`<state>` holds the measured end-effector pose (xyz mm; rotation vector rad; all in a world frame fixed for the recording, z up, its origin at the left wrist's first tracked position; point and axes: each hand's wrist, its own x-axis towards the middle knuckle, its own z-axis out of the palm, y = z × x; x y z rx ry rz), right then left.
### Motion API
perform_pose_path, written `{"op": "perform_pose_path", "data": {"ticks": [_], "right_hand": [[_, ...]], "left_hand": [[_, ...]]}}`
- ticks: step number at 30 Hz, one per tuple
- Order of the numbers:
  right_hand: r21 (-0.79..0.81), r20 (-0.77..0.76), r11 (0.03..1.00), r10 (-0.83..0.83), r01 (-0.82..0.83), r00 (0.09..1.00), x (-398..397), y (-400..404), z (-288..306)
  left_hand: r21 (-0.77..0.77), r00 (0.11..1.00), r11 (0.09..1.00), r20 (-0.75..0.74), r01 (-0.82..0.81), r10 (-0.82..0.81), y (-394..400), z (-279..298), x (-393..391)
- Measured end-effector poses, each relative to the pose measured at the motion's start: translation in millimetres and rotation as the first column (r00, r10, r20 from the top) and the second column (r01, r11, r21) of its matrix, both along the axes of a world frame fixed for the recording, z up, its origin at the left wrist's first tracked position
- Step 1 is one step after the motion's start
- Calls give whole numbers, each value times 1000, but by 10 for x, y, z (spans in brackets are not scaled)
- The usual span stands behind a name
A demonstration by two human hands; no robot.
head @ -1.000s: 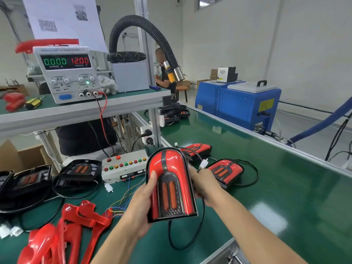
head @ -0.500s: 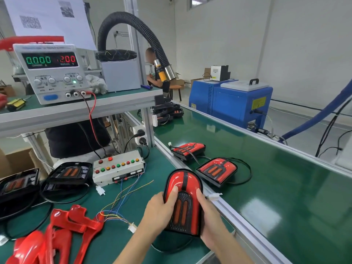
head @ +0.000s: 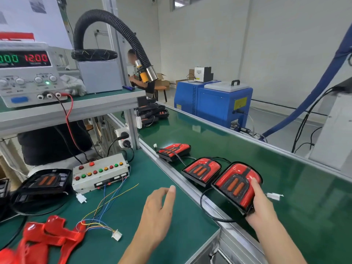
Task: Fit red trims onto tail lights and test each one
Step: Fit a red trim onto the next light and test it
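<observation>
Under my right hand, on the conveyor belt, I'm gripping the trimmed tail light, long axis running away from me. Left hand is hovering relaxed, holding nothing, nearer the red trims and untrimmed tail light off to its left.

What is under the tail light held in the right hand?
The tail light in the right hand sits on the green conveyor belt by its near rail. Its black cable loops out underneath. Whether its base lies fully flat is hidden.
</observation>
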<state>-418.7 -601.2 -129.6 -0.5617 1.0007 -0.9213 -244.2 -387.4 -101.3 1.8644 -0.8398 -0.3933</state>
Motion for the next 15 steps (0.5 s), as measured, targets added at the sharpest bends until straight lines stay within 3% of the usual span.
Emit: {"op": "perform_pose_path", "data": {"ticks": [8,12,15], "right_hand": [[68,-189,989,-116,131,975,203,-360,-114],[55,-254,995,-64,80,965,340,-426,-129],[3,-400,1000,1,1,916,355,-452,-187]], "left_hand": [[8,998,999,-46,33,-33,17,-16,-92],[-8,998,999,-49,33,-33,28,19,-96],[-16,998,999,-43,39,-40,39,24,-107]]}}
